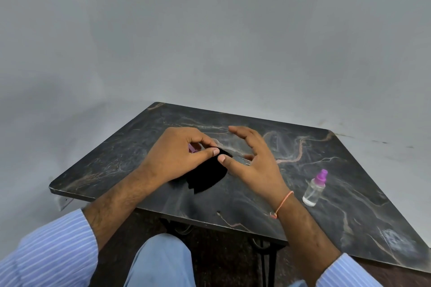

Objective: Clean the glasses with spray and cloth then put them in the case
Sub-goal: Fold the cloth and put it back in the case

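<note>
Filling the lower half of the view, a dark marble-patterned surface (pixel 338 216) with pale pink and white veins stands on black metal legs against a plain grey wall (pixel 210 30); the floor beneath looks dark brown. Its corners are rounded, and the left edge shows a chipped, lighter strip.

Near the middle of the surface, the left hand (pixel 177 156) has its fingers (pixel 210 152) pinched closed on a black cloth (pixel 207 175), which drapes down toward the near edge. A small purple thing (pixel 193 148) shows just under this hand; what it is cannot be told. The right hand (pixel 254 165) is beside it, thumb touching the cloth, its fingers spread open and curved over the glasses (pixel 240 160), of which only a thin rim and lens show. Whether the hand grips them is unclear.

A clear spray bottle (pixel 314 190) with a purple cap stands upright toward the right edge, apart from both hands. A thin orange thread (pixel 283 202) circles the right wrist. Blue striped sleeves (pixel 53 247) and a light blue knee (pixel 163 261) sit at the bottom.
</note>
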